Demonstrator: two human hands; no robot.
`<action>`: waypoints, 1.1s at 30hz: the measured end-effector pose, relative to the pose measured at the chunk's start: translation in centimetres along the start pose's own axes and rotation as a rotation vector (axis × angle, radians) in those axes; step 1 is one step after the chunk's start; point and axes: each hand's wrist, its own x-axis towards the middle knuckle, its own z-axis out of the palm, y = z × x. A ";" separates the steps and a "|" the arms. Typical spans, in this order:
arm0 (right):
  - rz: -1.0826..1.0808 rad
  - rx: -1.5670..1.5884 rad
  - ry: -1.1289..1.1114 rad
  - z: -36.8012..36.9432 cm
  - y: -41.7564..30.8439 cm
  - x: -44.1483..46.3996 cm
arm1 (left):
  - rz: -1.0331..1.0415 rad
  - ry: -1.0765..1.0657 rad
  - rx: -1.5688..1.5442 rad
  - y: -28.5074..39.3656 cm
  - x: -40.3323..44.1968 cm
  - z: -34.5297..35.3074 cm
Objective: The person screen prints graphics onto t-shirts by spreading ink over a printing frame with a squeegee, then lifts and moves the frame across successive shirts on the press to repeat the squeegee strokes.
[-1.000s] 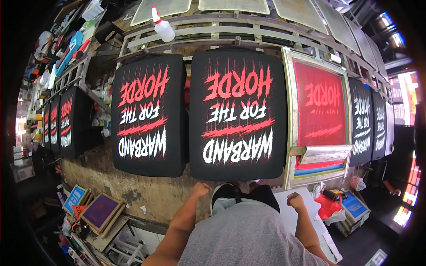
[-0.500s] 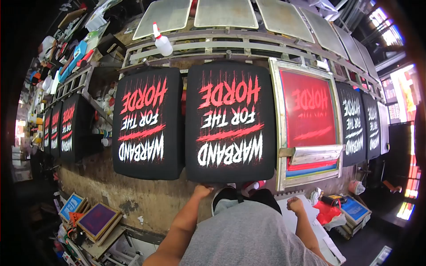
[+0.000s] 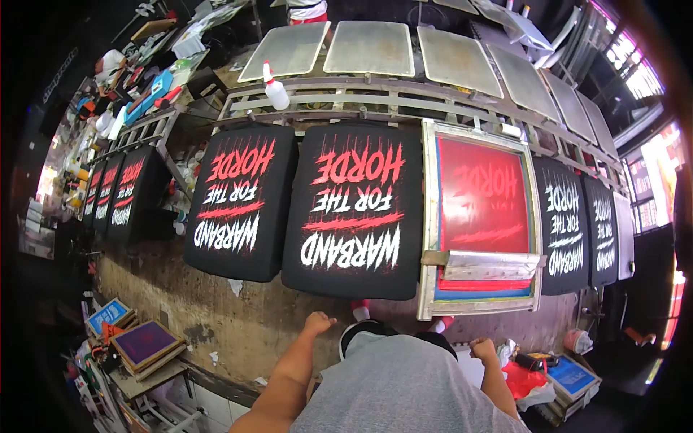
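My left hand (image 3: pixel 320 322) hangs loosely closed below the front edge of a black T-shirt (image 3: pixel 303 270) printed "WARBAND FOR THE HORDE" in red and white. Nothing shows in its fingers. Curled likewise, my right hand (image 3: pixel 483 348) is at my side, below a printing screen (image 3: pixel 426 216); I see nothing in it. This wooden-framed screen has red ink on its mesh, and a squeegee (image 3: pixel 487 265) rests across its near end. Another printed black T-shirt (image 3: pixel 195 245) is stretched flat to the left. Neither hand touches the shirts or the screen.
A white spray bottle (image 3: pixel 276 94) stands on the metal rail behind the shirts. Bare platens (image 3: pixel 368 49) line the far side, where a person (image 3: pixel 307 11) stands. Stacked screens (image 3: pixel 144 346) lie low left; more (image 3: pixel 574 375) sit low right beside a red cloth (image 3: pixel 525 379).
My view has shifted and tilted; the shirt before me and the screen now appear further left. A person has come into view at the top. Both hands stay low and closed.
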 end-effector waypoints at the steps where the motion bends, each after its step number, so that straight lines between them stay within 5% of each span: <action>1: -0.008 -0.018 0.002 -1.2 1.3 1.3 | -0.101 -0.082 0.002 1.5 -0.8 -0.2; 6: -0.044 0.076 -0.053 -7.7 9.7 9.6 | -0.270 -0.184 -0.075 8.2 -5.1 2.8; 14: -0.110 -0.021 -0.062 -20.6 16.6 14.9 | -0.222 0.264 -0.127 21.4 -12.5 14.7; 15: -0.230 -0.243 0.024 -21.6 17.7 15.8 | -0.212 0.282 -0.190 23.0 -13.5 15.4; 17: -0.366 -0.458 0.107 -23.2 18.9 17.5 | -0.222 0.305 -0.211 24.8 -15.1 17.2; 23: -0.228 -0.594 0.019 -24.2 18.8 21.1 | -0.381 0.221 -0.176 23.7 -17.3 22.2; 25: -0.705 -0.809 -0.117 -23.1 20.2 24.6 | -0.419 0.226 -0.201 22.1 -17.1 24.1; 28: -0.216 -0.272 -0.125 -23.4 12.3 16.3 | -0.447 0.227 -0.186 23.3 -18.1 24.3; 33: -0.180 -0.208 -0.200 -22.7 12.0 18.9 | -0.408 0.194 -0.216 25.4 -18.5 24.1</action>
